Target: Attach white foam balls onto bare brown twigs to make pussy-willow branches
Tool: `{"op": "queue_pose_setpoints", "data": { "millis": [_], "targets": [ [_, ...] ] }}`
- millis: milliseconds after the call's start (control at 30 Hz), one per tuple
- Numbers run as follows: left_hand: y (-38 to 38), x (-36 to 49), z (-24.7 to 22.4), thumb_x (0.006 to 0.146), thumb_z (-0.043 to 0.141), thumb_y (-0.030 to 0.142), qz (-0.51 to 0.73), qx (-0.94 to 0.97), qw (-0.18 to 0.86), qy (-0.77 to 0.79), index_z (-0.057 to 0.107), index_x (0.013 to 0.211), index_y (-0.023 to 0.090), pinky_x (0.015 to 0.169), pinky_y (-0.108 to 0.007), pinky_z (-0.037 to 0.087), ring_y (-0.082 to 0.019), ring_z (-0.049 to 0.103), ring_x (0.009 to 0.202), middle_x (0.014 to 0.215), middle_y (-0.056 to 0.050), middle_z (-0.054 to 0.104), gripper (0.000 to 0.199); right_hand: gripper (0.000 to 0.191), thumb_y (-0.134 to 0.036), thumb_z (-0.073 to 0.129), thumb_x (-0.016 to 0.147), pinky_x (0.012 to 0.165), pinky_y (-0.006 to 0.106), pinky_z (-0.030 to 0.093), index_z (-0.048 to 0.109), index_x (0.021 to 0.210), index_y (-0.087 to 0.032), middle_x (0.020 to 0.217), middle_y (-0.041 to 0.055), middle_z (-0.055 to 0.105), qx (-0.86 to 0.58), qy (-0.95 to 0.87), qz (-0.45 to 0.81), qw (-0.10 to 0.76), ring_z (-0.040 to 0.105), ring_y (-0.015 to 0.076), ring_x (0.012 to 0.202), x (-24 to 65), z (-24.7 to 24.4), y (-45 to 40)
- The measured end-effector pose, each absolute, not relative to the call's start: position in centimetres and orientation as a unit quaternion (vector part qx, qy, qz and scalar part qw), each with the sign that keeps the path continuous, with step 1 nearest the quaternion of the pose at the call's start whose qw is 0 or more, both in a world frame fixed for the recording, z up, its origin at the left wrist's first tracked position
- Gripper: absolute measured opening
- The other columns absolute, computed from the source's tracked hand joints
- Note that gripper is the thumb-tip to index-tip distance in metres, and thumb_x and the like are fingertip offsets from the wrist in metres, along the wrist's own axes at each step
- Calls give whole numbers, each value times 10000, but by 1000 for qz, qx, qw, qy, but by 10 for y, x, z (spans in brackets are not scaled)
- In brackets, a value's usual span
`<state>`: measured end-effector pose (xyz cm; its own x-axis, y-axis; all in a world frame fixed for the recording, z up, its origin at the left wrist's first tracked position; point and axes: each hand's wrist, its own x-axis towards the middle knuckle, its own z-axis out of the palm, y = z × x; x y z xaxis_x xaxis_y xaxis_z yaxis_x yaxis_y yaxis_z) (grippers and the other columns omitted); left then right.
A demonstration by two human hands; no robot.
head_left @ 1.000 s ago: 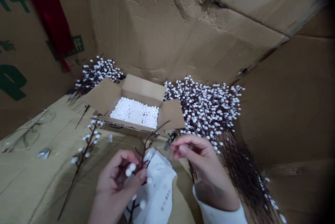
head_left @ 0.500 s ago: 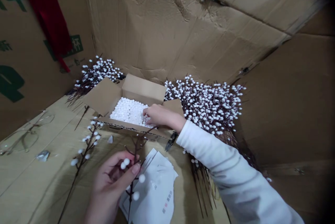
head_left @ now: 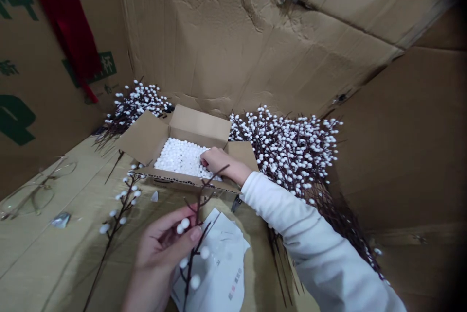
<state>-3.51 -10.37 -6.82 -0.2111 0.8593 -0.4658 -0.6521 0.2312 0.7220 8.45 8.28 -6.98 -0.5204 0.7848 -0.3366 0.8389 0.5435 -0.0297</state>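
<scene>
My left hand pinches a dark brown artificial berry branch between thumb and fingers. A few white balls sit on its lower twigs; its upper twigs are bare. Inside an open cardboard box, my right hand is at the right end of a heap of small white foam balls. Its fingers are curled together, and what is between them is hidden. On the table to the left lies another berry branch with white balls along it. White paper sheets lie beneath the held branch.
A big bundle of white-berried branches lies right of the box, and a smaller bundle behind it at left. Eyeglasses rest at the left edge. Cardboard walls surround the table. A red ribbon hangs at left.
My left hand has shifted slightly right with the branch. My right hand's fingers have drawn closer together among the balls, and its forearm has moved a little left.
</scene>
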Motion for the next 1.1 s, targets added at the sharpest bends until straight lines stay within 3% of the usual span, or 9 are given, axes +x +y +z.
{"op": "queue_pose_setpoints", "data": {
  "millis": [167,333,467,567,633,700,833,1000,1100],
  "targets": [
    [-103,-35,-67,348,936,201,615,114,611,486,774,658,210,501,-138,497,-104,642,560,635,2,733,350,275,-312,606,919,853,428,549,611,1147,-158,1165,84,641,497,854,-139,57,646,219,1002,85,-64,78],
    [-101,-32,-65,299,923,169,617,103,592,509,749,617,189,457,-136,461,-94,603,507,565,17,694,363,141,-128,559,896,862,352,529,653,1000,-122,1009,110,708,513,809,-232,-168,665,191,956,99,-44,68],
    [-99,-28,-69,403,920,205,632,143,582,491,751,678,194,472,-123,462,-86,602,533,609,23,694,323,232,-236,429,960,763,276,566,602,1089,-151,1009,83,694,495,737,-324,-325,674,120,824,117,-27,30],
    [-100,-24,-69,480,912,225,644,157,579,475,746,732,199,476,-109,457,-77,599,546,640,30,686,302,140,-319,676,824,655,200,560,668,890,-196,791,-6,659,420,537,-522,-513,625,85,661,124,-23,-12],
    [-102,-20,-68,490,917,231,655,149,577,464,735,738,198,489,-102,462,-72,596,555,646,37,673,310,152,-318,780,738,569,150,526,702,812,-209,706,-33,630,395,425,-579,-574,578,64,587,121,-27,-40],
    [-104,-17,-66,485,928,251,662,139,588,443,721,730,194,506,-98,470,-70,596,566,643,42,655,326,167,-355,795,731,489,125,478,723,773,-211,659,-33,631,407,383,-573,-600,548,56,535,112,-36,-63],
    [-108,-13,-65,529,927,254,646,149,649,372,709,786,206,558,-106,494,-64,592,589,632,56,608,341,134,-335,825,704,517,122,488,735,754,-250,640,-45,670,409,351,-544,-643,584,58,534,94,-56,-88],
    [-109,-11,-64,592,902,210,645,153,672,329,678,858,219,606,-117,509,-57,584,616,648,65,589,347,12,-272,792,746,672,164,537,783,739,-270,750,-5,741,407,443,-491,-630,679,109,735,96,-62,-94],
    [-109,-12,-62,610,890,190,646,159,678,314,649,869,213,580,-105,500,-54,588,603,639,70,596,355,76,-236,778,753,750,216,561,800,796,-294,853,20,769,388,477,-524,-589,709,150,853,104,-64,-94]
  ]
}}
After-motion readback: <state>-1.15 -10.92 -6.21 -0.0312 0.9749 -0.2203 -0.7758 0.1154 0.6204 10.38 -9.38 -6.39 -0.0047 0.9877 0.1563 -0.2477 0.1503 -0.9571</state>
